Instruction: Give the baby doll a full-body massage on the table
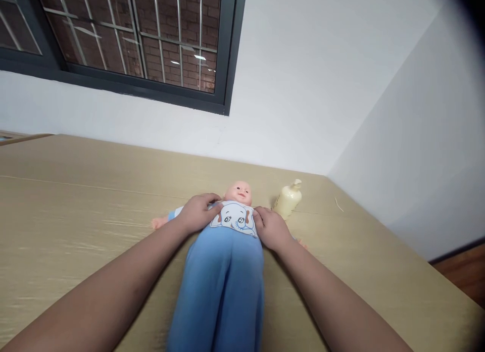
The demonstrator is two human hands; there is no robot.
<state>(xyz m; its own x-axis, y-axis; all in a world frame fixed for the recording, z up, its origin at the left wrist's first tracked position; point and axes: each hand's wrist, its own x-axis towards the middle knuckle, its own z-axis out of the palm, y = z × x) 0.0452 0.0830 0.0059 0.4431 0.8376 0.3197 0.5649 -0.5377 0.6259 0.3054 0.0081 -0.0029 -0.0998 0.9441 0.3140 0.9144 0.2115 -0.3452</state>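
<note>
A baby doll (237, 191) lies on its back, head toward the wall. It wears a white top (233, 218) with an elephant face on the front and long blue trousers (225, 286) that stretch toward me. My left hand (199, 213) grips the doll at the shoulder and chest on the left, thumb on the top. On the other side my right hand (272, 225) is closed on the edge of the top by the doll's arm. The doll's arms stick out sideways, partly behind my hands. Some of my fingertips are hidden.
A cream pump bottle (288, 200) stands just beyond my right hand. The doll lies on a wide tan surface (94, 200) against a white wall (288, 89). A dark-framed window (223, 64) with bars is at the upper left. A thin pale strand (338, 204) lies at the right.
</note>
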